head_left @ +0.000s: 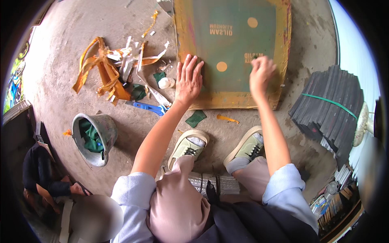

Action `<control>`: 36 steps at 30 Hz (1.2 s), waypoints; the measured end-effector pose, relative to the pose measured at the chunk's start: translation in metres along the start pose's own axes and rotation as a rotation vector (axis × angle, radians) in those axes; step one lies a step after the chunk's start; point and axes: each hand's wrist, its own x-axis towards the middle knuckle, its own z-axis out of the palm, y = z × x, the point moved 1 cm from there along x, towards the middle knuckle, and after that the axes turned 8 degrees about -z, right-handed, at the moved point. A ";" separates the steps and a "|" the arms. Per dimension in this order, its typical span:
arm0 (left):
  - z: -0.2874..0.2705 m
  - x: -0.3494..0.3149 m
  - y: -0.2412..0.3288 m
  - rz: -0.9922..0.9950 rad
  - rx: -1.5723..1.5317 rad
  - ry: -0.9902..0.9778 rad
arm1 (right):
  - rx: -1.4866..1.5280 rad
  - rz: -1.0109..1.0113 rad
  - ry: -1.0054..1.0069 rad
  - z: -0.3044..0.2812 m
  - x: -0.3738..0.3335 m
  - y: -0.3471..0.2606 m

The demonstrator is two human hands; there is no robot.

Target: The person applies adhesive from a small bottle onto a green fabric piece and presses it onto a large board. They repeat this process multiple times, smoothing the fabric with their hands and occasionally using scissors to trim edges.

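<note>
A large flat panel (233, 87) lies on the floor in front of me, green in the middle with a worn yellow-brown taped border, printed lettering and pale round spots. My left hand (189, 83) rests flat on its left edge, fingers stretched out. Over the panel's right part my right hand (261, 77) is closed with curled fingers; a small dark bit shows at the fingertips, too small to name. Left of the panel are a blue utility knife (149, 107) and a whitish round lump (165, 83). A green scrap (196, 118) and an orange tape strip (227, 118) lie by its near edge.
Crumpled orange and white tape strips (107, 75) are heaped at the left. A grey bucket (109, 127) holding green cloth lies tipped nearby. At the right stands a strapped bundle of dark sheets (324, 105). Another person (44, 172) sits at the lower left.
</note>
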 end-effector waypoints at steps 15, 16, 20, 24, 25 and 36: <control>-0.210 -0.094 -0.049 -0.329 -0.506 -0.062 | 0.401 -0.315 -0.485 -0.043 0.030 -0.108; -0.227 -0.113 -0.055 -0.407 -0.558 0.008 | 0.456 -0.352 -0.519 -0.049 0.030 -0.123; -0.260 -0.194 -0.082 -0.645 -0.526 0.296 | 0.571 -0.393 -0.725 -0.057 0.006 -0.199; -0.276 -0.257 -0.101 -0.838 -0.339 0.588 | 0.527 -0.769 -0.781 -0.032 -0.028 -0.295; -0.279 -0.269 -0.108 -0.848 -0.305 0.616 | 0.500 -0.830 -0.824 -0.024 -0.040 -0.321; -0.264 -0.313 -0.176 -0.767 0.234 0.297 | 0.204 -1.775 -0.711 0.017 -0.142 -0.459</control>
